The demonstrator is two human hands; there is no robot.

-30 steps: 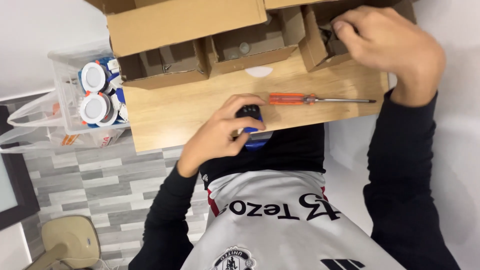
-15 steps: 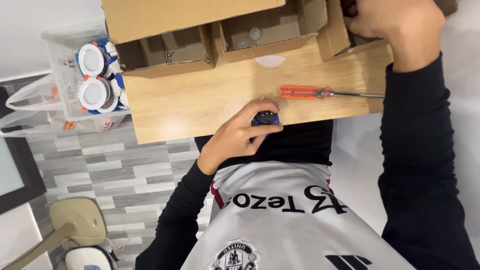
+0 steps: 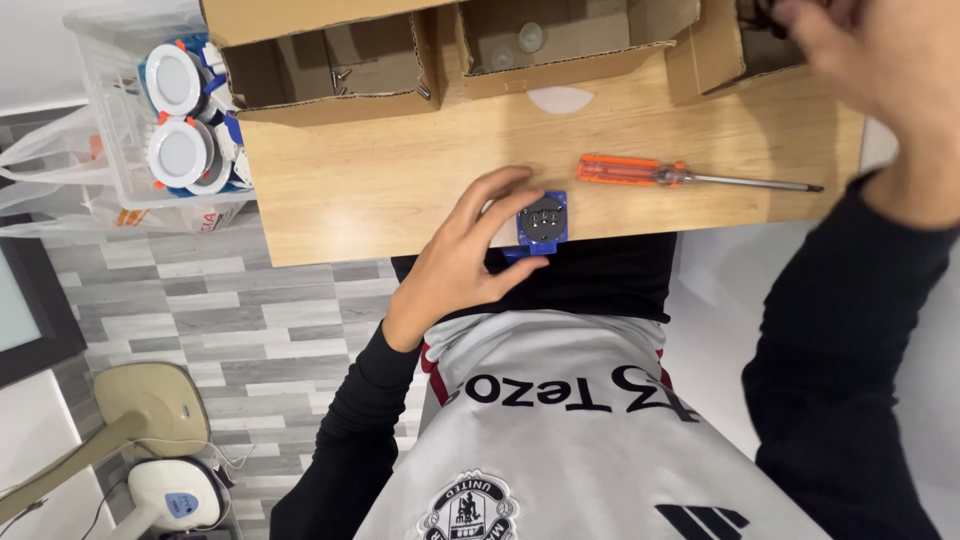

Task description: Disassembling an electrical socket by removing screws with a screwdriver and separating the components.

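Left hand (image 3: 455, 265) grip closed around blue socket module (image 3: 541, 223) at bench (image 3: 380, 190) near edge, just left of orange screwdriver (image 3: 690, 177). Right hand (image 3: 880, 70) above screwdriver, at cardboard box (image 3: 735, 45); grip state unclear.

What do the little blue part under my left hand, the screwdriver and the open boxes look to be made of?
The blue part looks like moulded plastic with a dark face: smooth, evenly coloured. The screwdriver has a glossy, translucent orange handle, probably plastic, and a thin grey shaft with a metallic sheen, likely steel. The boxes look like plain brown cardboard: matte, with raw flap edges. They sit on a wood-grain tabletop, possibly laminate.
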